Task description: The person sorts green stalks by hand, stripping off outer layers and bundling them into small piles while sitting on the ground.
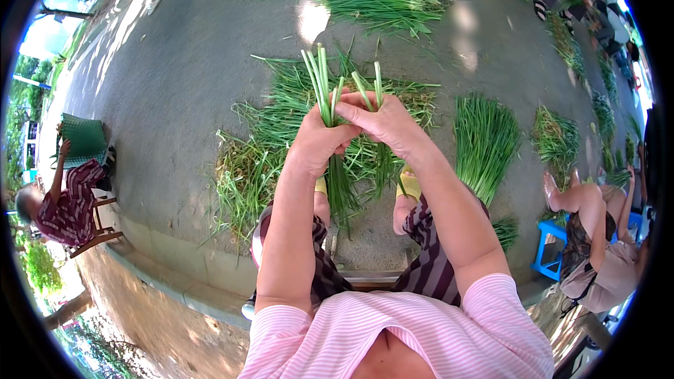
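My left hand [316,142] is closed round a bunch of long green chive stalks [319,84], their pale cut ends pointing up and the leaves trailing below. Pressed close beside it, my right hand [390,123] grips a thinner group of chive stalks [378,83]. The fingers of both hands meet between the two groups, and part of them is hidden. Under my hands a loose pile of chives [277,116] spreads over the ground, with yellowed, tangled scraps [242,168] at its near left.
A neat chive bundle [484,140] lies right of the pile, more bundles [386,5] at the far side. My yellow shoes [408,181] stand at the pile's near edge. One person [70,196] sits left by a green basket [83,139], another right on a blue stool [550,249].
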`<control>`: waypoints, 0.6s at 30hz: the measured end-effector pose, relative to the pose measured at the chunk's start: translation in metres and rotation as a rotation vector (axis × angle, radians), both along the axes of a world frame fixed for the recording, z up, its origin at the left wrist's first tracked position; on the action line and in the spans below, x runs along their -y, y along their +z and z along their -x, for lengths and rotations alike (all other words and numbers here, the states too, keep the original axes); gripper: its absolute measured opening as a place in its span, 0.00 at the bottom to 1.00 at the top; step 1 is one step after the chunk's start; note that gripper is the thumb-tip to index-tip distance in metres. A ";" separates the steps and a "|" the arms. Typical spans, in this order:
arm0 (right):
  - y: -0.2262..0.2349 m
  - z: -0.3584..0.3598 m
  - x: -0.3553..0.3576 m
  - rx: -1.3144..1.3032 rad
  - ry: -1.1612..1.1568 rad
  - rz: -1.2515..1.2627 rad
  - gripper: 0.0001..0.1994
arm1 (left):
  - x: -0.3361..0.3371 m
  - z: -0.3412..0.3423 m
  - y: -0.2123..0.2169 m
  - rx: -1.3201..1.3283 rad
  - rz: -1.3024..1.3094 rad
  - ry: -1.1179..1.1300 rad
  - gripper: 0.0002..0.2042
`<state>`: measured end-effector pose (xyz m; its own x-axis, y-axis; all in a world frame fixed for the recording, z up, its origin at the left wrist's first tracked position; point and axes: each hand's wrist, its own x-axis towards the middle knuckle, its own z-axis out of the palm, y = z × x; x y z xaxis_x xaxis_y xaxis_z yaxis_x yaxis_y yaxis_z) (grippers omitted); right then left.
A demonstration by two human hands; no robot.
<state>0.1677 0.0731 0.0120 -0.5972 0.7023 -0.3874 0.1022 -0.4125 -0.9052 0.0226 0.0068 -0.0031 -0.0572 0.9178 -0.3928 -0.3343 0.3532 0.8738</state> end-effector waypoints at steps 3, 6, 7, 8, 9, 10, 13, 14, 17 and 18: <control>0.005 -0.002 0.001 -0.007 0.008 -0.074 0.16 | 0.000 0.000 0.002 0.051 -0.009 -0.059 0.30; 0.006 -0.002 0.000 -0.007 -0.011 -0.053 0.13 | 0.003 0.002 0.001 0.109 -0.056 -0.075 0.25; 0.006 -0.002 0.001 -0.011 -0.023 -0.043 0.13 | 0.004 0.001 0.003 0.151 -0.045 -0.043 0.23; 0.011 -0.004 0.001 -0.077 -0.043 -0.019 0.13 | 0.004 0.002 0.007 0.192 -0.035 -0.009 0.21; 0.000 -0.007 -0.004 -0.035 -0.109 -0.008 0.15 | 0.004 0.000 0.012 0.239 -0.020 0.023 0.19; -0.007 -0.010 -0.007 -0.061 -0.166 0.012 0.16 | 0.004 0.001 0.011 0.280 -0.032 0.053 0.18; -0.011 -0.017 -0.019 -0.122 -0.342 0.056 0.18 | 0.002 0.005 0.013 0.357 0.014 0.157 0.17; -0.012 -0.021 -0.022 -0.154 -0.388 0.049 0.16 | 0.005 0.018 -0.002 0.222 0.004 0.157 0.17; -0.015 -0.044 -0.042 -0.212 -0.517 0.042 0.13 | 0.007 0.027 -0.005 0.038 0.009 0.319 0.15; -0.015 -0.051 -0.047 -0.237 -0.551 0.039 0.13 | 0.009 0.033 -0.003 0.014 -0.011 0.311 0.15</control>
<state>0.2187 0.1201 -0.0028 -0.2222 0.9210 -0.3200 -0.3393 -0.3807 -0.8602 -0.0103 -0.0018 -0.0057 -0.3307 0.8612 -0.3860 -0.4365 0.2231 0.8716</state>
